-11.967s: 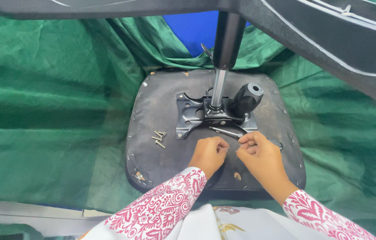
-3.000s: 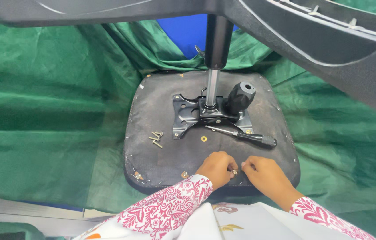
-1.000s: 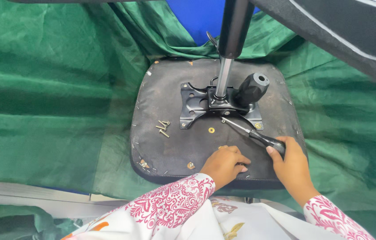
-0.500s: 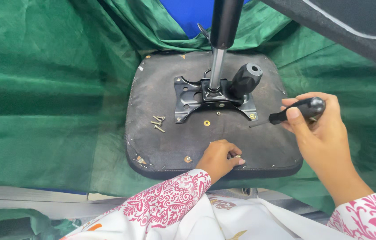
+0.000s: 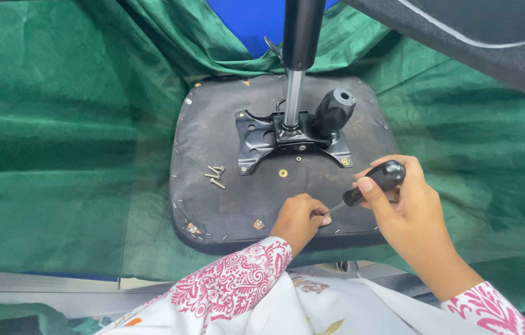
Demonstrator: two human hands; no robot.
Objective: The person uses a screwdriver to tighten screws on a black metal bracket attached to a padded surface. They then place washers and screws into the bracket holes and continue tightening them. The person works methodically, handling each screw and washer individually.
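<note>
**Screwdriver held at the near edge of an upturned chair seat**

Nearest the camera are two sleeves in a pink floral print. The left hand (image 5: 300, 218) rests curled on the near edge of the chair seat underside (image 5: 213, 205), its fingertips pinched together at the tip of a screwdriver (image 5: 374, 183); whether they hold a screw cannot be told. The right hand (image 5: 402, 208) is closed around the screwdriver's black handle, thumb along it, just right of the left hand, with the shaft slanting down toward the left fingers.

Farther along the dark seat board, a small cluster of loose screws (image 5: 214, 175) lies near its left edge. At the middle sits a black metal mounting plate (image 5: 256, 139), with a brass washer (image 5: 283, 173) just in front of it. A black knob (image 5: 334, 111) stands at the plate's right side, and a gas lift column (image 5: 293, 93) rises from its centre. Green cloth (image 5: 70, 136) surrounds the seat on all sides
</note>
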